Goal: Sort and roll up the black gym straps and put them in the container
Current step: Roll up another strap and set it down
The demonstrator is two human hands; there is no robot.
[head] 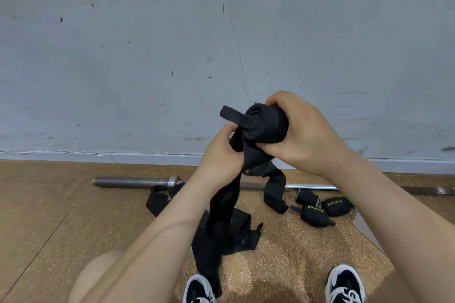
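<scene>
A black gym strap [267, 125] is partly wound into a thick roll held up in front of the wall. My right hand [301, 134] wraps around the roll. My left hand [222, 152] pinches the loose part just below it. The unrolled tail [221, 206] hangs down to the floor between my feet. Another loose black strap [274, 190] and a black pile [157, 198] lie on the floor. Three rolled black straps with yellow lettering [317, 213] rest to the right. No container is in view.
A steel barbell [138, 182] lies on the floor along the grey wall [172, 56]. My two black-and-white shoes [343, 283] stand on the speckled mat [295, 248]. Wood-look flooring [37, 204] runs to the left.
</scene>
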